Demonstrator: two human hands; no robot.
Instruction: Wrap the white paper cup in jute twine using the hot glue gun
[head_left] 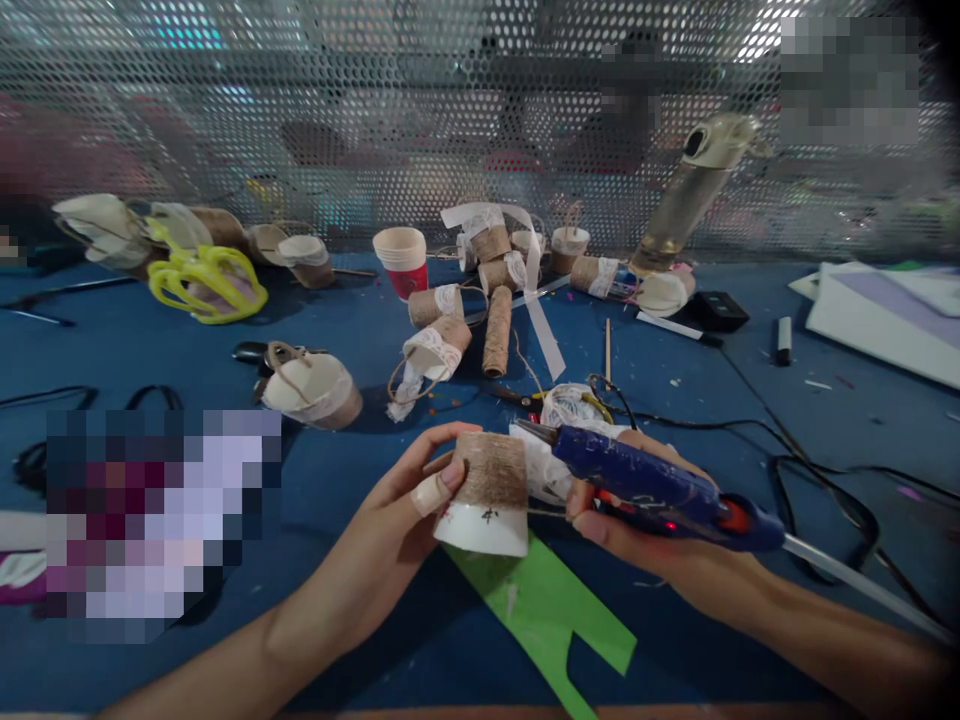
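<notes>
My left hand (405, 510) is closed around a paper cup (491, 490), held bottom up. Brown twine is wound around its upper part, and a white band with a small dark mark shows below. In my right hand (637, 530) is a blue hot glue gun (637, 470), its nozzle pointing left just above and beside the cup, with a clear glue stick (862, 580) out of its back. A strand of twine (551, 513) runs from the cup to my right fingers. Under the cup lies a green sheet (540, 610) with a notch cut out.
Twine-wrapped cups (319, 390) with lace stand and lie about the blue table. A twine roll (497, 335), red paper cup (400, 265), yellow basket (210, 285) and tilted bottle (686, 190) sit farther back. Black cords (825, 465) cross the right side, before a perforated metal screen (480, 120).
</notes>
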